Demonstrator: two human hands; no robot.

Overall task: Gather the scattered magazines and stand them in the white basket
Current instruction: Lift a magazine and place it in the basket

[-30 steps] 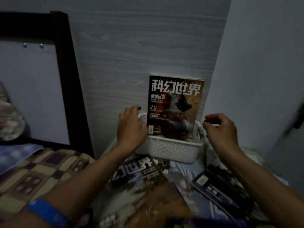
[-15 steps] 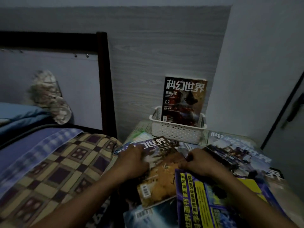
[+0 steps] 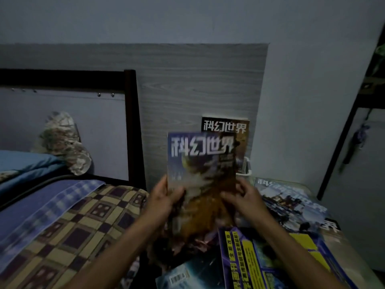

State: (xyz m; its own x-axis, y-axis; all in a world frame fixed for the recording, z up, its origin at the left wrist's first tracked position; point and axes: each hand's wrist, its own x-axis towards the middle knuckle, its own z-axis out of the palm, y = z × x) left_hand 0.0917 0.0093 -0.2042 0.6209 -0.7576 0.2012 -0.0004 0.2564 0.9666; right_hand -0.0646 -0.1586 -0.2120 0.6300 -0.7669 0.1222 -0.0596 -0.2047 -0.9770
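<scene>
You hold one magazine (image 3: 201,184) upright in front of you, your left hand (image 3: 164,200) pinching its left edge with the thumb on the cover and your right hand (image 3: 244,200) curled round its right edge, so it hangs above the clutter and hides most of the white basket (image 3: 247,167). Only one issue (image 3: 226,127) stands in that basket so far, against the grey panel, and yours looks to be the second. At least three more lie flat on the table: the pale-blue one (image 3: 291,202), the yellow-and-blue one (image 3: 270,261) and the barcoded one (image 3: 187,276) by your wrists.
</scene>
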